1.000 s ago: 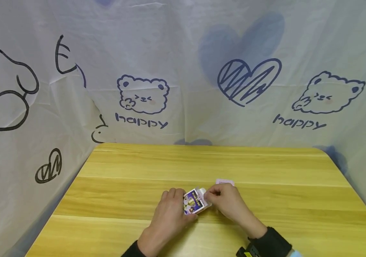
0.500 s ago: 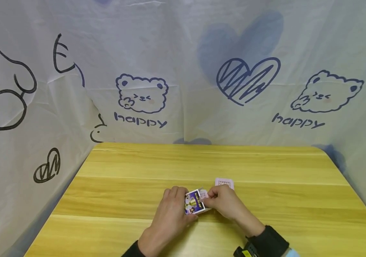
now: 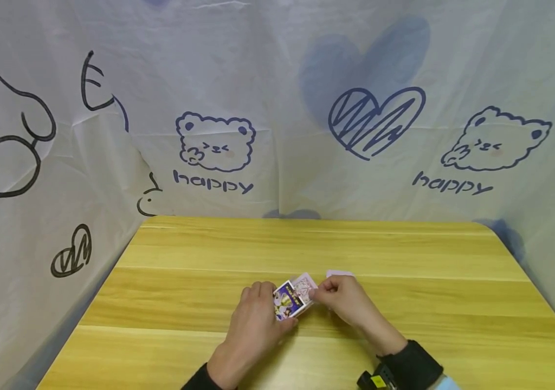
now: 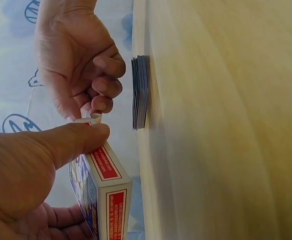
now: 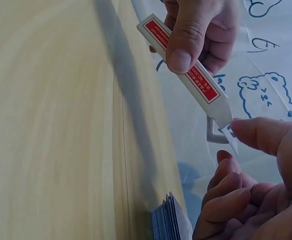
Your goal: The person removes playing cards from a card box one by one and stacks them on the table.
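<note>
My left hand (image 3: 258,322) grips a small playing-card box (image 3: 288,300), thumb along one narrow side and fingers on the other. The box is white with a purple-and-yellow picture on its face and red printed panels on its edges. From its open end, facing right, sticks a pale pink playing card (image 3: 303,284) with a patterned back. My right hand (image 3: 348,303) pinches this card at its corner between thumb and index finger, the other fingers curled. Whether more cards lie beneath it I cannot tell. Behind my right hand, a stack of playing cards (image 4: 140,92) lies on the table, partly hidden in the head view.
The light wooden table (image 3: 185,254) spreads around both hands. A white cloth (image 3: 277,108) with drawn bears and hearts hangs behind the table and at its sides. A dark device (image 3: 377,378) is strapped at my right wrist.
The patterned card has come farther out of the box's open end. The box has shifted slightly left and turned, and my left hand moved with it. The stack stays put.
</note>
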Action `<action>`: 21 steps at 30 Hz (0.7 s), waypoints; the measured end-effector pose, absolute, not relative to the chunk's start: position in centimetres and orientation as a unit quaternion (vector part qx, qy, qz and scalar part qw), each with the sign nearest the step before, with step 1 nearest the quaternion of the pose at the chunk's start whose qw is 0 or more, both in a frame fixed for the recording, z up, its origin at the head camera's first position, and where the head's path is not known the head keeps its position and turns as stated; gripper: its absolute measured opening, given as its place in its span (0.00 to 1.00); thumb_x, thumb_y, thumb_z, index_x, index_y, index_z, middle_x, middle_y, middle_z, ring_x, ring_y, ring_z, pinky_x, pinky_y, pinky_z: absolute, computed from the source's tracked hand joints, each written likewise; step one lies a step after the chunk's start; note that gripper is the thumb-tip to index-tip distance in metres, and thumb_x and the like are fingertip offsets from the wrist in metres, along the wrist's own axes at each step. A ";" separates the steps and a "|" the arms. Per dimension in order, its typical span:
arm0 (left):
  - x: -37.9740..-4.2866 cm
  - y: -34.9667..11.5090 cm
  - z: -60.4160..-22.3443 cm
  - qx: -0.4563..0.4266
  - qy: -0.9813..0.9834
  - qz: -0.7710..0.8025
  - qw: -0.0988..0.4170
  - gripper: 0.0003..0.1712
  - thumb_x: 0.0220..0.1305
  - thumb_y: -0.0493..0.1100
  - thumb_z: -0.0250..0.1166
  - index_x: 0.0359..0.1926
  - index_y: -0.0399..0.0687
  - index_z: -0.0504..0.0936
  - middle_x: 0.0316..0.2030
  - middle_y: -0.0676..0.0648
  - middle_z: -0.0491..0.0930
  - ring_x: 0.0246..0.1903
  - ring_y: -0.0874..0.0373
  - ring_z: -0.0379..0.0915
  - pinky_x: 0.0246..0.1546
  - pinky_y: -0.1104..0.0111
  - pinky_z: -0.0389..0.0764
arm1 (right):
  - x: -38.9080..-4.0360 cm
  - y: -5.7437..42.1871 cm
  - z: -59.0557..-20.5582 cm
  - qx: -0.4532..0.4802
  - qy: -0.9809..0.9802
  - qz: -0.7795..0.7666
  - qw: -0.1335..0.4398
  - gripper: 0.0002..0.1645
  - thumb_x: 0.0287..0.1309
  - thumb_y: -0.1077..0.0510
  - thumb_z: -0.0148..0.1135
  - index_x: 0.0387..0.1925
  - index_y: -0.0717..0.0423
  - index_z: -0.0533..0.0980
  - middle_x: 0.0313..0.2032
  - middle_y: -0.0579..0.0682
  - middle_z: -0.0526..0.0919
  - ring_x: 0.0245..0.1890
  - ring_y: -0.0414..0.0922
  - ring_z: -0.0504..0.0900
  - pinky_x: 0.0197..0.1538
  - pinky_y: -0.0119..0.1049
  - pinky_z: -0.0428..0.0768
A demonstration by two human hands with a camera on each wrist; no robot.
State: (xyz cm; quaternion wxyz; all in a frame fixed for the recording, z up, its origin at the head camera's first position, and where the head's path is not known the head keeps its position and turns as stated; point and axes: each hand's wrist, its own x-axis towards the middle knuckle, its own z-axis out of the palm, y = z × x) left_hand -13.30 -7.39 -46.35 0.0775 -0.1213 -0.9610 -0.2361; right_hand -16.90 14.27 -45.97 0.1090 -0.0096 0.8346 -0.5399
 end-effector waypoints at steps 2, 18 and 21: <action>-13.3 -7.4 -46.3 -0.119 -0.961 -0.235 0.079 0.40 0.47 0.57 0.85 0.52 0.36 0.78 0.38 0.47 0.76 0.36 0.56 0.66 0.30 0.69 0.71 | -16.9 14.3 -46.0 -0.005 0.833 -0.543 0.105 0.12 0.60 0.56 0.76 0.29 0.60 0.84 0.23 0.46 0.77 0.22 0.41 0.71 0.23 0.31 0.69; -13.1 -7.5 -45.9 -0.117 -0.966 -0.214 0.083 0.38 0.46 0.57 0.86 0.48 0.37 0.79 0.34 0.49 0.74 0.34 0.57 0.66 0.30 0.68 0.68 | -16.8 14.5 -46.1 0.016 0.809 -0.580 0.096 0.09 0.66 0.62 0.69 0.30 0.64 0.82 0.20 0.46 0.74 0.22 0.41 0.68 0.24 0.31 0.65; -13.1 -7.5 -46.0 -0.117 -0.966 -0.213 0.084 0.38 0.46 0.57 0.86 0.48 0.37 0.79 0.34 0.49 0.73 0.34 0.57 0.66 0.30 0.69 0.68 | -16.8 14.5 -46.1 0.020 0.806 -0.584 0.092 0.09 0.66 0.62 0.69 0.31 0.64 0.82 0.21 0.47 0.75 0.22 0.41 0.69 0.24 0.31 0.65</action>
